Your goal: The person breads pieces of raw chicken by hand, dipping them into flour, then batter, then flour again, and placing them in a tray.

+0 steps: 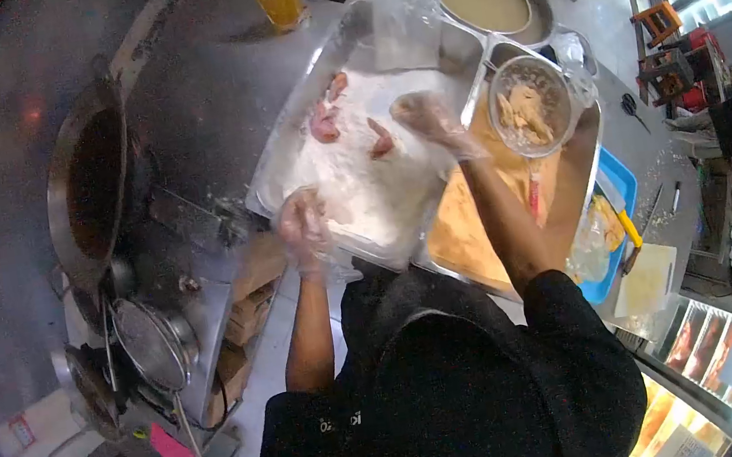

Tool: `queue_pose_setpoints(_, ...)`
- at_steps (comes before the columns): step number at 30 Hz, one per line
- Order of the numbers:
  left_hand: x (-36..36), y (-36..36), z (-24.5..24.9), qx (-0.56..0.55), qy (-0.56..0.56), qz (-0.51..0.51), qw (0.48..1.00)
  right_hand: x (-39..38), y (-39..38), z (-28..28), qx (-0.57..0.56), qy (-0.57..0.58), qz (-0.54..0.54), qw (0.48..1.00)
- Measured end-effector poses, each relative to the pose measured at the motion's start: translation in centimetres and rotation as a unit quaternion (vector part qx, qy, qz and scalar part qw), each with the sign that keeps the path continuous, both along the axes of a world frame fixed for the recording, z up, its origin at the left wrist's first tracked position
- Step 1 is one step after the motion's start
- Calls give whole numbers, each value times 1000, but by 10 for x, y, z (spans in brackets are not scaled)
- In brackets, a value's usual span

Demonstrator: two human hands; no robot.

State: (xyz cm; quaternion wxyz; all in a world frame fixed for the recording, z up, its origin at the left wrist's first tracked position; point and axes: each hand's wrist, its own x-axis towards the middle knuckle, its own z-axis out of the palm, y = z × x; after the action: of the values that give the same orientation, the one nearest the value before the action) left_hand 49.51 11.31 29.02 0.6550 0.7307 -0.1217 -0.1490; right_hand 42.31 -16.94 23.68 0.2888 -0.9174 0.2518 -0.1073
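Pinkish meat pieces (382, 142) (raw-looking), lying scattered on white powder (344, 185).

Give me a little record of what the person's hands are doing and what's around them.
Left hand: clear-gloved, at the powder's near side; whether it holds anything is unclear
Right hand: clear-gloved, fingers curled, toward the powder's right side; contents unclear
Metal tray: holds white powder
Meat pieces: three reddish ones visible on the powder
Wok: left of the metal tray, dark contents
Knife: yellow-handled, at the blue tray
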Motion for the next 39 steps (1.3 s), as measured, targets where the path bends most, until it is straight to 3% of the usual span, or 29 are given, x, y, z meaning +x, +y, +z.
queue_pose_setpoints(1, 18, 7, -1, -22, -11, 14, 1000, 20, 13, 20, 17, 128, 0, 992)
queue_pose_setpoints(3, 62, 18, -7, -72, -32, 42, 996, 40, 3, -25, 62, 42, 99, 992)
queue_pose_setpoints(4, 80, 21, 2, 19, -93, 48, 994, 42, -4, -54, 98, 5, 99, 990)
queue_pose_setpoints(7, 120, 27, -47, -87, 7, 41, 995, 40, -21, -136, 214, -103, 66, 969)
queue_pose_setpoints(8, 123, 28, -59, -54, -50, 38, 997, 40, -23, -160, 243, -138, 81, 957)
queue_pose_setpoints(10, 125, 27, -82, 13, -165, 21, 986, 37, -26, -203, 257, -215, 228, 914)
queue_pose_setpoints(12, 131, 30, -131, -102, -33, -19, 994, 50, -7, -190, 120, -171, 228, 951)
queue_pose_setpoints(13, 131, 31, -129, -76, -45, -24, 996, 57, 46, -160, -22, -81, 147, 986)
queue_pose_setpoints(15, 131, 32, -122, -24, -71, -34, 997, 77, 72, -136, 15, -60, 30, 998)
queue_pose_setpoints(16, 130, 29, -113, -17, -112, -28, 993, 93, 61, -134, 193, -128, 0, 973)
queue_pose_setpoints(17, 127, 28, -109, -7, -152, -24, 988, 107, 54, -134, 367, -188, -33, 911)
queue_pose_setpoints(19, 125, 29, -108, -7, -156, -11, 988, 160, 52, -1, 274, -3, -84, 958)
queue_pose_setpoints(21, 126, 26, -110, 25, -221, 8, 975, 182, 41, -50, -2, -50, -89, 995)
queue_pose_setpoints(23, 130, 25, -99, 15, -213, 4, 977, 178, 47, -92, -30, -93, -39, 994)
queue_pose_setpoints(24, 131, 23, -101, 6, -215, 12, 977, 168, 58, -104, 82, -114, 16, 990)
queue_pose_setpoints(26, 130, 20, -105, 26, -185, 12, 982, 145, 86, -113, 78, -48, 120, 989)
queue_pose_setpoints(27, 130, 27, -104, 60, -154, -4, 986, 131, 109, -116, -31, 38, 161, 986)
queue_pose_setpoints(28, 129, 30, -103, 93, -126, -20, 988, 118, 122, -111, -16, 64, 158, 985)
queue_pose_setpoints(29, 130, 26, -92, 111, -175, -45, 977, 110, 130, -99, -4, 88, 159, 983)
queue_pose_setpoints(32, 138, 25, -49, 131, -288, -145, 937, 108, 134, -75, 103, 89, 140, 981)
queue_pose_setpoints(34, 132, 12, -24, 79, -315, -250, 912, 114, 141, -51, -61, 155, 172, 971)
queue_pose_setpoints(36, 117, 5, -6, 235, -169, -400, 870, 110, 157, -83, -261, -28, 115, 958)
queue_pose_setpoints(37, 115, 3, -1, 309, -94, -462, 826, 108, 160, -75, -232, -16, 112, 966)
queue_pose_setpoints(38, 115, 9, -61, 344, -323, -476, 742, 107, 163, -64, -204, -5, 107, 973)
queue_pose_setpoints(39, 117, 4, -66, 393, -290, -473, 733, 109, 152, -65, -171, 64, 124, 975)
